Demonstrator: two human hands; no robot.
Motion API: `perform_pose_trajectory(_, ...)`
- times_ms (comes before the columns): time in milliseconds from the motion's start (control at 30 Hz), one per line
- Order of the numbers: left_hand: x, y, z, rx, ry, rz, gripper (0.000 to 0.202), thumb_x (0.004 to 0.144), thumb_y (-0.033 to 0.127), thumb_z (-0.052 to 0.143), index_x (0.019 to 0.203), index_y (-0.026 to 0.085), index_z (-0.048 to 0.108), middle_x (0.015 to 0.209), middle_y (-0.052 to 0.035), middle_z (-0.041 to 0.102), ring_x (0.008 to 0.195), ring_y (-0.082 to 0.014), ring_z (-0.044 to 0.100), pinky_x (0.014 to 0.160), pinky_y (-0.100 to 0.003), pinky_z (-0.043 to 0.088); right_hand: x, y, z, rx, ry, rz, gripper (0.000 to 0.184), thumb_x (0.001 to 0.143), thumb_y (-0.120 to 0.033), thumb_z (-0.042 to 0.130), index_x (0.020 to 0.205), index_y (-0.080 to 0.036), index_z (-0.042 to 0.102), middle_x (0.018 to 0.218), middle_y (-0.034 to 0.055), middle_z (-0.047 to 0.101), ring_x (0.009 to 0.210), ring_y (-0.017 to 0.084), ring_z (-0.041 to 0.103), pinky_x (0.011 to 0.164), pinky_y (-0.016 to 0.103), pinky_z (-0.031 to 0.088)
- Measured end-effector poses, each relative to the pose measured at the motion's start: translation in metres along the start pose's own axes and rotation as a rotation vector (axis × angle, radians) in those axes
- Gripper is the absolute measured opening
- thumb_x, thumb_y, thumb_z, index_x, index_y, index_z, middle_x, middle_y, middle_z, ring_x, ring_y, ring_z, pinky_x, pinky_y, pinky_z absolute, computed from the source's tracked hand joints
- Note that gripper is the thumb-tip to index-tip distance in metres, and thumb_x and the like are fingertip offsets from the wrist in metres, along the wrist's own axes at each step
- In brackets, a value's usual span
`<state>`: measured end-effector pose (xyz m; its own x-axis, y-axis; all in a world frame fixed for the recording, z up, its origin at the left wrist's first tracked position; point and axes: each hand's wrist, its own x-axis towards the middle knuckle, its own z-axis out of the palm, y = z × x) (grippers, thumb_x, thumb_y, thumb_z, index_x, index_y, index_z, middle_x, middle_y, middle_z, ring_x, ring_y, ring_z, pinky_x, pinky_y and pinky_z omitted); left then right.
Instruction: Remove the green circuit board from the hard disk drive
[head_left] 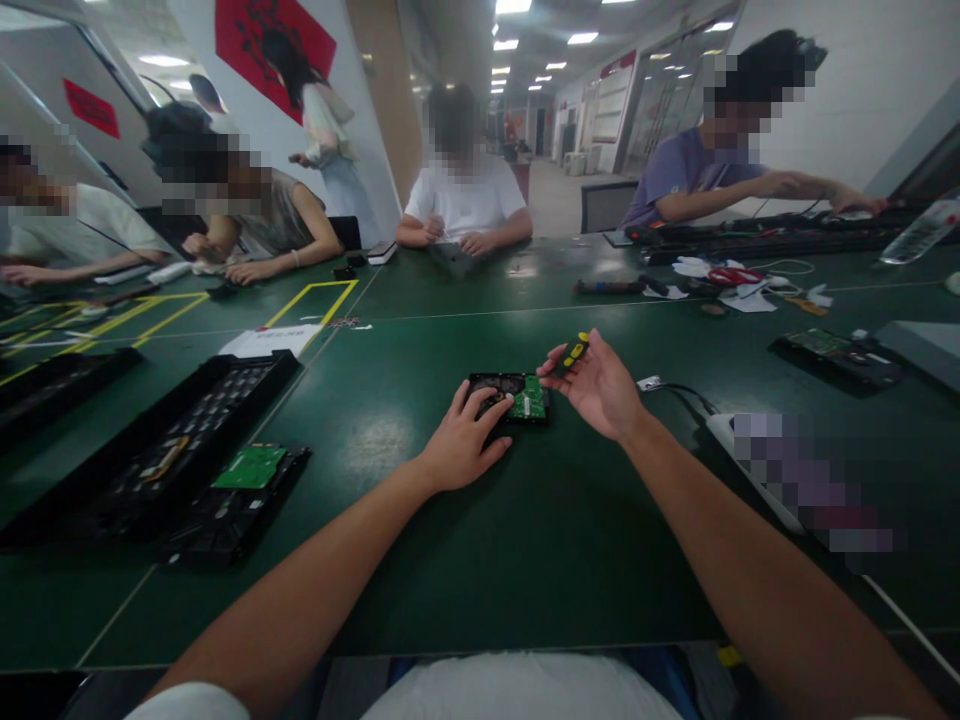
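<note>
A hard drive [531, 402] lies flat on the green table in front of me, its green circuit board facing up. My left hand [469, 435] steadies it, fingers across the top of its left half and thumb along the near edge. Part of the drive is hidden under those fingers. In my right hand [600, 390] is a black and yellow screwdriver [576, 352], gripped by its handle and tilted down toward the drive's right end. The tip is too small to make out, so I cannot tell whether it touches the drive.
To the left lie a long black tray [217, 400] and another drive with a green board [251, 468]. A white power strip [750, 470] with a blurred-out object is at right. Another circuit-board unit [836, 358] sits beyond it. Several people work across the table [420, 340].
</note>
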<state>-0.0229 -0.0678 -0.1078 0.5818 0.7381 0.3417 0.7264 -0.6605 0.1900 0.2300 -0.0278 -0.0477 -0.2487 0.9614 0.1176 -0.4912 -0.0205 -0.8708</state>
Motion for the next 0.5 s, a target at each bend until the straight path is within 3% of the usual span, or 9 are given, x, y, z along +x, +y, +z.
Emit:
perform_pose_trajectory(333,-0.0002,-0.0001,0.001,-0.005,-0.002,-0.001,0.067,0.102,0.047,0.057,0.163,0.029,0.036,0.156,-0.013,0.045,0.155,-0.0371,0.034,0.132,-0.066,0.014,-0.0016,-0.0014,-0.0014,-0.013,0.016,0.007,0.039,0.089,-0.063,0.072,0.089,-0.024,0.073,0.093,0.006,0.074,0.099,0.026,0.07,0.081,0.037,0.058)
perform_pose_trajectory(500,-0.0005,0.0002,0.0009,0.008,-0.002,0.0,0.066,0.103,0.046,0.056,0.163,0.027,0.037,0.156,-0.0138,0.044,0.155,-0.0377,0.033,0.133,-0.066,0.014,-0.0024,-0.0057,-0.0032,-0.044,-0.002,-0.026,0.034,0.09,-0.056,0.072,0.106,-0.026,0.075,0.102,0.0055,0.077,0.099,0.024,0.07,0.069,0.032,0.053)
